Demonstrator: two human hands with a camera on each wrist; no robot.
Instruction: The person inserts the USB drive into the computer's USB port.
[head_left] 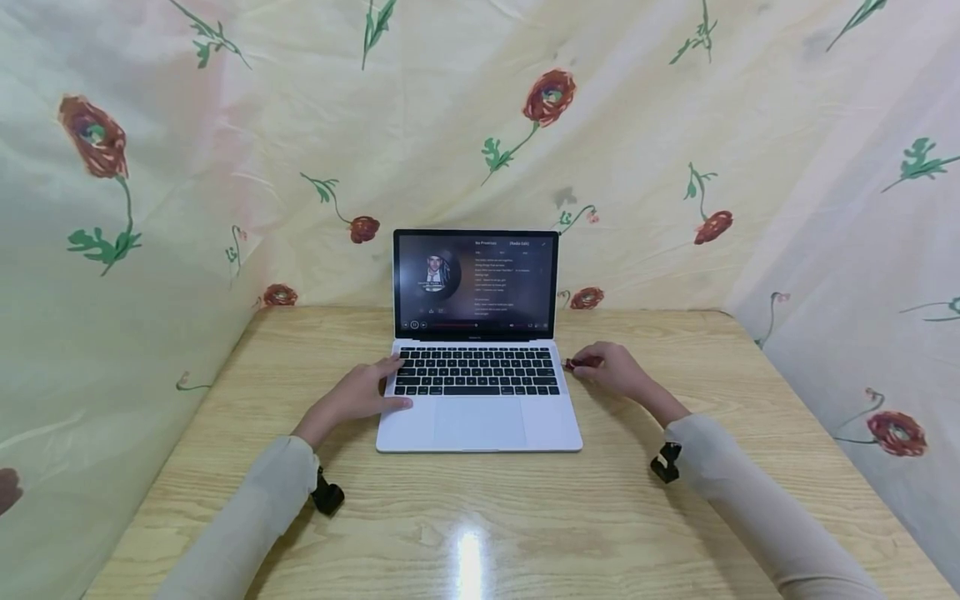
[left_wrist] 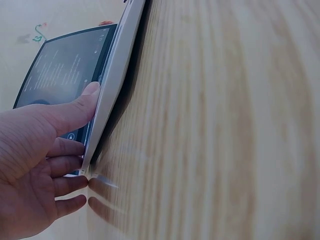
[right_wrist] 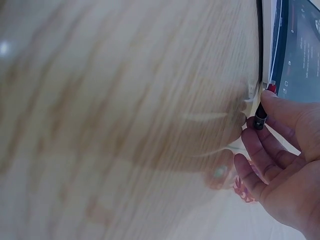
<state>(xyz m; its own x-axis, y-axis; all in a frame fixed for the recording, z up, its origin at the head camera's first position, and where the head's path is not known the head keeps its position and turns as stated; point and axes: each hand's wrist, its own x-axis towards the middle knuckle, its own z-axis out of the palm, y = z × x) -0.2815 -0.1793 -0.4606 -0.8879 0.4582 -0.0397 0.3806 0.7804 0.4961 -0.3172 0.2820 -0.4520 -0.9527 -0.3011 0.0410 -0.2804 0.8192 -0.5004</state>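
Note:
A silver laptop stands unfolded on the table, its dark screen lit with a music player and lines of text. My left hand rests on its left edge, the thumb on the palm rest and fingertips by the upper left keys; the left wrist view shows the lower fingers loosely extended past the edge. Beside the right edge, my right hand pinches a small red and black USB flash drive between thumb and fingers. The drive's front end meets the laptop's side, partly covered by the thumb.
The wooden table reaches around the laptop on all sides. Floral fabric hangs right behind the screen and down both sides. Each sleeve carries a black wrist mount near the cuff.

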